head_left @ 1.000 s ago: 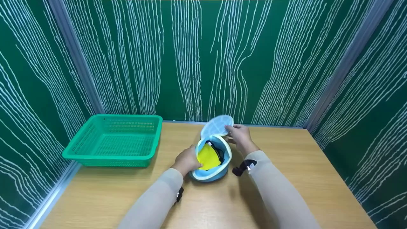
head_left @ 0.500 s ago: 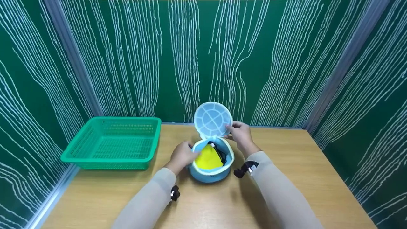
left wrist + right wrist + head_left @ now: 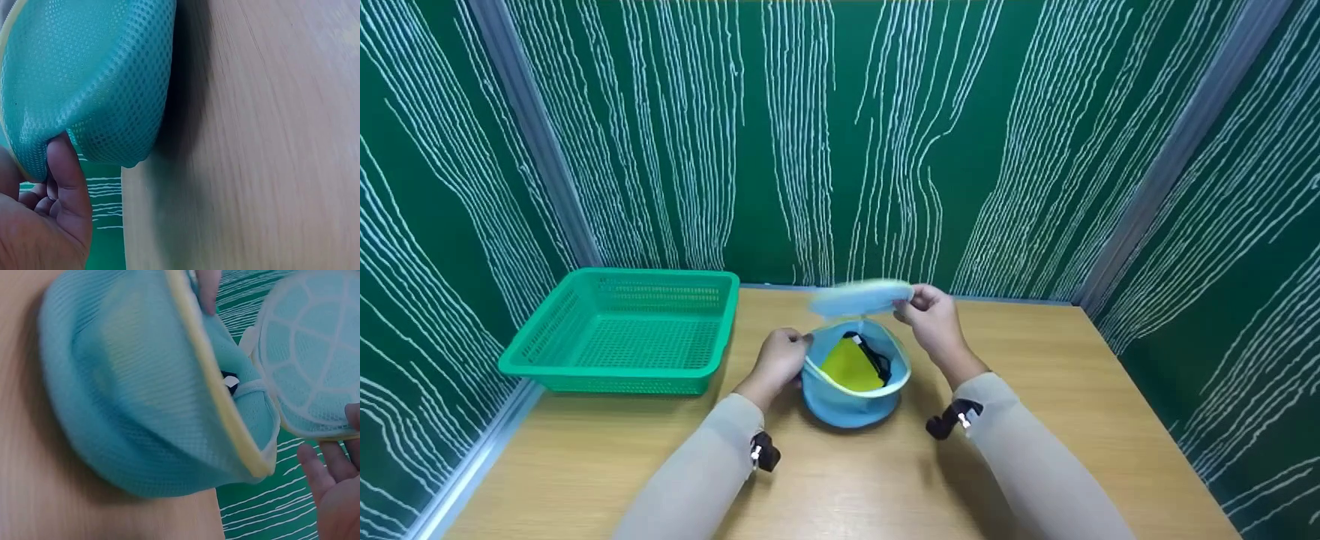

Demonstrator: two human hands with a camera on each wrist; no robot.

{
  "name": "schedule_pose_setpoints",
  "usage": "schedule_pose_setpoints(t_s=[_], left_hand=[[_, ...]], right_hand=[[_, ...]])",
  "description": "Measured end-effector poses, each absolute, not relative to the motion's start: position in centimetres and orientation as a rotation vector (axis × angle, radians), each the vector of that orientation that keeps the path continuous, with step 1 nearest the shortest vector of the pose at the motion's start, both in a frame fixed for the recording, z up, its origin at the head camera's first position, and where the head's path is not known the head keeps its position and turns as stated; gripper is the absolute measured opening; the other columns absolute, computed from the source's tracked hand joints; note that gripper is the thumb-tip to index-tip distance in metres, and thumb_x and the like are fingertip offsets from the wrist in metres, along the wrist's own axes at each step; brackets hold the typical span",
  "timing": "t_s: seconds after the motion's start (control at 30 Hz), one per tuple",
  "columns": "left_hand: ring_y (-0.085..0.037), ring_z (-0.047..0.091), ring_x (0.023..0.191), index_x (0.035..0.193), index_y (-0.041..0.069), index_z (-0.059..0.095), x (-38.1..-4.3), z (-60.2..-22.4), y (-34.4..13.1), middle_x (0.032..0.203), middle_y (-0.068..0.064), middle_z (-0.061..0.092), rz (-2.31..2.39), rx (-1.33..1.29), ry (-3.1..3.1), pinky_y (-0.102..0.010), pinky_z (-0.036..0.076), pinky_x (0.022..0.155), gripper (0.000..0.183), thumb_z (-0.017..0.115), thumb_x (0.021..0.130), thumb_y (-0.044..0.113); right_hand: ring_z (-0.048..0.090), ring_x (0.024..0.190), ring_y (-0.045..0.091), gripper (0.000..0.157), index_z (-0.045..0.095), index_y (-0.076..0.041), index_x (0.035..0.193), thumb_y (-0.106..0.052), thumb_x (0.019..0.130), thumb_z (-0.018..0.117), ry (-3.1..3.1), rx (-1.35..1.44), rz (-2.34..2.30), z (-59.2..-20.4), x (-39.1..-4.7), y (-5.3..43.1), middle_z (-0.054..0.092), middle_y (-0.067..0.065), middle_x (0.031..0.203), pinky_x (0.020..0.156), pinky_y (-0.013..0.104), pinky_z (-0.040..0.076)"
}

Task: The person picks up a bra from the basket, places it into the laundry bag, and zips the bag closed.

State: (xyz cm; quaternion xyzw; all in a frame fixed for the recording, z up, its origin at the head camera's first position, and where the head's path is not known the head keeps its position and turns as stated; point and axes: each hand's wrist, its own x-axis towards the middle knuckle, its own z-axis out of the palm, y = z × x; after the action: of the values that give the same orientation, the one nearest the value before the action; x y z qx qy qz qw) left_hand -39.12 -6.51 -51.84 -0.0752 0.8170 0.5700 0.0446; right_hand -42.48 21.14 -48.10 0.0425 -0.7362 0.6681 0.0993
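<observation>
A round blue mesh laundry bag (image 3: 851, 411) with a pale yellow rim stands on the table, its mouth wide. Inside lie a yellow cloth-like piece (image 3: 847, 366) and a black strap or cord (image 3: 877, 360) with a white tag. My left hand (image 3: 777, 361) pinches the bag's left rim between thumb and fingers; in the left wrist view the mesh folds at that grip. My right hand (image 3: 936, 324) holds the edge of the round lid (image 3: 861, 298), tilted above the mouth. White ribs cross the lid (image 3: 306, 354) in the right wrist view.
A green plastic basket (image 3: 619, 371) with slotted walls stands on the table's left side. Behind the wooden table (image 3: 1035, 360) rises a green wall (image 3: 795, 150) with white wavy lines, and similar panels flank both sides.
The lid swung up to face me, then tipped forward over the mouth, still in my right hand. My left hand moved back and left along the rim and pulls it outward.
</observation>
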Motion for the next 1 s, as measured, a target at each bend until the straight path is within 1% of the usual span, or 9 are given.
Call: schedule_pose_setpoints(t_s=[0.17,0.3,0.43,0.57,0.67,0.73,0.83,0.93,1.0], left_hand=[[-0.014,0.057,0.056,0.088,0.012,0.064,-39.2,-52.1,-6.8,0.079,-0.003,0.059,1.846,-0.274,2.386,-0.029,0.051,0.047,0.029,0.063,0.112,0.028],[-0.015,0.057,0.056,0.09,0.015,0.064,-39.0,-51.9,-6.8,0.082,-0.003,0.061,1.871,-0.316,2.337,-0.032,0.052,0.049,0.028,0.068,0.109,0.035],[-0.014,0.056,0.059,0.094,0.016,0.066,-38.6,-51.9,-6.8,0.085,-0.003,0.06,1.878,-0.342,2.321,-0.029,0.05,0.048,0.029,0.065,0.113,0.038],[-0.016,0.057,0.063,0.112,0.015,0.073,-38.2,-51.8,-6.8,0.093,-0.007,0.064,1.811,-0.337,2.366,-0.028,0.05,0.052,0.036,0.051,0.119,0.042],[-0.018,0.067,0.085,0.138,0.014,0.072,-37.7,-51.5,-6.7,0.115,-0.01,0.071,1.715,-0.291,2.421,-0.032,0.06,0.065,0.051,0.044,0.121,0.052],[-0.022,0.07,0.102,0.15,0.013,0.067,-37.4,-51.2,-6.5,0.129,-0.012,0.071,1.664,-0.263,2.441,-0.037,0.065,0.079,0.057,0.048,0.119,0.058],[-0.026,0.07,0.117,0.15,0.01,0.065,-37.3,-50.8,-6.0,0.136,-0.013,0.07,1.654,-0.235,2.463,-0.041,0.066,0.094,0.055,0.057,0.118,0.053],[-0.025,0.07,0.115,0.138,0.007,0.071,-37.3,-50.6,-5.8,0.129,-0.013,0.072,1.647,-0.199,2.532,-0.043,0.065,0.099,0.043,0.061,0.118,0.043],[-0.023,0.069,0.113,0.132,0.007,0.074,-37.3,-50.6,-5.7,0.125,-0.012,0.073,1.631,-0.19,2.579,-0.043,0.064,0.102,0.038,0.062,0.118,0.039]], right_hand=[[0.081,0.124,0.022,0.017,0.08,0.002,0.119,0.007,0.103,0.075,-2.213,0.299,1.854,-48.8,-41.6,21.0,0.083,0.017,0.132,0.102,0.027,0.065],[0.074,0.139,0.034,0.014,0.081,-0.002,0.115,0.005,0.104,0.076,-2.364,0.328,1.736,-49.5,-40.7,21.3,0.08,0.016,0.14,0.111,0.036,0.061],[0.065,0.151,0.039,0.016,0.083,-0.004,0.113,0.007,0.102,0.079,-2.497,0.339,1.618,-50.2,-39.9,22.0,0.076,0.015,0.15,0.116,0.048,0.059],[0.06,0.154,0.043,0.018,0.085,-0.003,0.11,0.01,0.1,0.078,-2.566,0.37,1.533,-50.9,-39.3,22.5,0.074,0.017,0.152,0.125,0.056,0.051],[0.057,0.157,0.046,0.022,0.085,-0.005,0.109,0.01,0.1,0.073,-2.619,0.359,1.549,-51.4,-39.0,22.7,0.072,0.02,0.155,0.132,0.061,0.042],[0.055,0.157,0.047,0.026,0.086,-0.006,0.11,0.01,0.102,0.068,-2.64,0.316,1.579,-51.7,-38.9,22.7,0.071,0.021,0.155,0.134,0.062,0.04],[0.061,0.15,0.044,0.035,0.086,-0.005,0.114,0.009,0.102,0.056,-2.611,0.164,1.677,-51.7,-38.8,22.5,0.072,0.02,0.152,0.126,0.055,0.051],[0.065,0.137,0.04,0.038,0.084,-0.005,0.126,-0.002,0.109,0.051,-2.562,0.01,1.751,-51.4,-39.0,22.0,0.074,0.019,0.145,0.105,0.043,0.059],[0.065,0.134,0.036,0.035,0.081,-0.008,0.137,-0.013,0.114,0.054,-2.58,-0.054,1.753,-51.2,-39.1,21.6,0.074,0.018,0.145,0.103,0.041,0.058]])
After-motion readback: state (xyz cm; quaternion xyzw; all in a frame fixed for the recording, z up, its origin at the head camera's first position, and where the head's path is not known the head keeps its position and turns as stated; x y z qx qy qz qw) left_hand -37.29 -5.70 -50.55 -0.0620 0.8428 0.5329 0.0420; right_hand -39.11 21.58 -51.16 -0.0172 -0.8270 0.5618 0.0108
